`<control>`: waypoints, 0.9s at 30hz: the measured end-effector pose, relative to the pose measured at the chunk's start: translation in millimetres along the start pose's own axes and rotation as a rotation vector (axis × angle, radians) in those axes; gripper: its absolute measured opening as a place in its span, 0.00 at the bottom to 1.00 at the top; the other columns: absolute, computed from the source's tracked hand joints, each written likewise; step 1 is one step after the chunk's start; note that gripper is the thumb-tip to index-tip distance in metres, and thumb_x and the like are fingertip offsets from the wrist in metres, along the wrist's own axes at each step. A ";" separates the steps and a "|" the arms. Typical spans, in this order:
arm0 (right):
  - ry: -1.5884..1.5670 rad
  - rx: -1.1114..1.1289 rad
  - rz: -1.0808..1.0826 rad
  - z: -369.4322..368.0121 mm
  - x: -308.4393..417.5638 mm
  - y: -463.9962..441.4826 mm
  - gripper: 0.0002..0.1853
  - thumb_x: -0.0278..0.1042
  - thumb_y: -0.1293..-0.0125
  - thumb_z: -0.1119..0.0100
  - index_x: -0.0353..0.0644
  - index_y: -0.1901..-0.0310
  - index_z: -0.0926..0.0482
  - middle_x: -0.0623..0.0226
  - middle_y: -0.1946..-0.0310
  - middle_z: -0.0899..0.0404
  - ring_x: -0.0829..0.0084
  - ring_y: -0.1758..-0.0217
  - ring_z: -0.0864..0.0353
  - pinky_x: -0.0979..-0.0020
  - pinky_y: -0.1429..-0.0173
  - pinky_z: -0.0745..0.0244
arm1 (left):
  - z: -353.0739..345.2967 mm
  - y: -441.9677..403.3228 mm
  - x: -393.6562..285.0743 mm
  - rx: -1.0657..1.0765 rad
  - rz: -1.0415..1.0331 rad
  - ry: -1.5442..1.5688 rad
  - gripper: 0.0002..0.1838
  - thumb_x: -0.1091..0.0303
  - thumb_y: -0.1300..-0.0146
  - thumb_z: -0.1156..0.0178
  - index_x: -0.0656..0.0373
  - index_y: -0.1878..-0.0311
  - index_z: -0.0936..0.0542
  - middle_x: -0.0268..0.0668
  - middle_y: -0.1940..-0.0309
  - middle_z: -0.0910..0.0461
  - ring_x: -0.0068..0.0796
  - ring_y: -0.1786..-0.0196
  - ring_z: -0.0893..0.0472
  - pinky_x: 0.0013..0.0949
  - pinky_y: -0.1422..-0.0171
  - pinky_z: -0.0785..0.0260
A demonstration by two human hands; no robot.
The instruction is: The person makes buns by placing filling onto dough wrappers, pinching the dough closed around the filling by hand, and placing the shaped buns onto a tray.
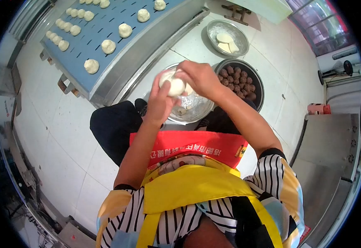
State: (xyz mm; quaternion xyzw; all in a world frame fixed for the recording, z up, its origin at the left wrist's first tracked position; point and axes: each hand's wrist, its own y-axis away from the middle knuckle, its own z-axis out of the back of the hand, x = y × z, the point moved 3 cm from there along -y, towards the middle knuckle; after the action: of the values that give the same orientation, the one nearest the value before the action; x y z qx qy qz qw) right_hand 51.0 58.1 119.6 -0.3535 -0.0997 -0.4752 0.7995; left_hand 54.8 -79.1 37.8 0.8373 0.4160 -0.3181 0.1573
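Observation:
A pale, rounded piece of dough [175, 86] is held between both hands above a floured metal basin [197, 112]. My left hand [160, 99] cups it from the left, with the thumb on its front. The fingers of my right hand [195, 76] pinch at its upper right side. Small dough bits lie in the basin below. To the right of my right hand, a dark bowl [260, 96] holds several brown balls [237, 81]. Whatever is inside the dough is hidden.
A blue slotted tray [101, 31] with several dough buns [125, 30] stands at the upper left. Behind the dark bowl sits another metal bowl [243, 39] holding flat dough pieces [224, 38]. A small wooden stool [236, 14] is farther back; metal cabinets [329, 144] stand at right.

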 end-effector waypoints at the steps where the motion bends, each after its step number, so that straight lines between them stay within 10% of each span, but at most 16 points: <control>1: -0.061 -0.013 -0.066 5.4 -2.0 -1.7 0.11 0.41 0.41 0.39 0.43 0.65 0.24 0.60 0.76 0.25 0.57 0.73 0.22 0.60 0.67 0.27 | -3.6 -0.6 -3.6 -0.040 -0.041 -0.035 0.36 0.33 0.33 0.61 0.52 0.35 0.38 0.45 0.44 0.30 0.41 0.47 0.23 0.42 0.50 0.26; 3: -0.072 0.056 0.049 14.9 4.3 -7.2 0.11 0.39 0.40 0.40 0.42 0.62 0.24 0.59 0.73 0.24 0.57 0.70 0.22 0.61 0.65 0.26 | -11.0 -1.3 -10.8 -0.123 -0.118 -0.109 0.38 0.33 0.34 0.60 0.53 0.33 0.41 0.45 0.39 0.33 0.46 0.43 0.25 0.44 0.44 0.27; 9: -0.033 0.169 0.145 8.4 10.0 -6.6 0.10 0.40 0.38 0.42 0.42 0.65 0.27 0.59 0.72 0.25 0.54 0.66 0.22 0.58 0.64 0.28 | 31.4 -10.0 5.9 0.532 0.361 0.565 0.38 0.33 0.33 0.61 0.57 0.35 0.35 0.41 0.40 0.30 0.41 0.42 0.25 0.42 0.44 0.26; 14: -0.541 0.004 -0.548 -3.3 -17.2 2.2 0.09 0.33 0.33 0.43 0.36 0.64 0.25 0.71 0.76 0.26 0.77 0.75 0.27 0.75 0.71 0.32 | -0.5 -2.9 -34.6 -0.303 -0.474 -0.877 0.34 0.72 0.52 0.30 0.57 0.39 0.31 0.44 0.41 0.32 0.41 0.42 0.28 0.38 0.39 0.32; 18: -1.227 -0.007 -0.984 -32.4 -42.4 11.7 0.10 0.34 0.36 0.41 0.38 0.72 0.26 0.68 0.83 0.29 0.77 0.85 0.35 0.74 0.78 0.39 | -11.0 2.1 -48.5 0.017 -0.944 -1.768 0.26 0.69 0.51 0.30 0.44 0.46 0.23 0.47 0.40 0.35 0.49 0.39 0.30 0.45 0.37 0.33; 21: -1.330 0.498 -1.223 -32.0 -60.8 20.3 0.10 0.36 0.36 0.45 0.42 0.73 0.28 0.72 0.85 0.33 0.79 0.87 0.40 0.76 0.80 0.40 | -10.0 3.9 -47.9 0.391 -1.035 -1.988 0.26 0.70 0.52 0.29 0.43 0.47 0.22 0.46 0.41 0.34 0.48 0.39 0.30 0.45 0.38 0.32; 23: -1.169 0.677 -1.312 -22.3 -62.4 18.8 0.12 0.36 0.35 0.48 0.44 0.76 0.31 0.76 0.87 0.41 0.81 0.88 0.45 0.75 0.82 0.44 | -14.3 6.3 -43.9 0.362 -0.940 -1.865 0.24 0.70 0.49 0.31 0.42 0.48 0.23 0.45 0.42 0.34 0.48 0.39 0.31 0.44 0.38 0.32; 25: -1.299 0.390 -1.203 -1.3 -68.5 7.1 0.14 0.37 0.34 0.51 0.42 0.77 0.30 0.78 0.89 0.43 0.83 0.89 0.47 0.75 0.81 0.46 | -20.8 1.9 -37.6 0.163 -0.879 -1.698 0.21 0.70 0.46 0.33 0.41 0.48 0.23 0.44 0.41 0.35 0.47 0.38 0.32 0.41 0.38 0.31; 27: -1.341 0.365 -1.044 3.8 -89.1 7.0 0.09 0.35 0.34 0.46 0.39 0.70 0.25 0.70 0.81 0.31 0.77 0.81 0.31 0.76 0.76 0.32 | -20.4 -2.0 -32.7 -0.133 -0.519 -0.994 0.17 0.68 0.38 0.39 0.51 0.45 0.27 0.46 0.41 0.34 0.47 0.39 0.31 0.42 0.39 0.29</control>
State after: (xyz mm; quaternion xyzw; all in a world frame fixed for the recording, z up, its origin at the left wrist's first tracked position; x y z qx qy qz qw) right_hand 10.4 124.2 74.9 -0.3342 -0.7738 -0.4494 0.2961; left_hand 46.6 -86.6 74.8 0.4455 0.5032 -0.6754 0.3035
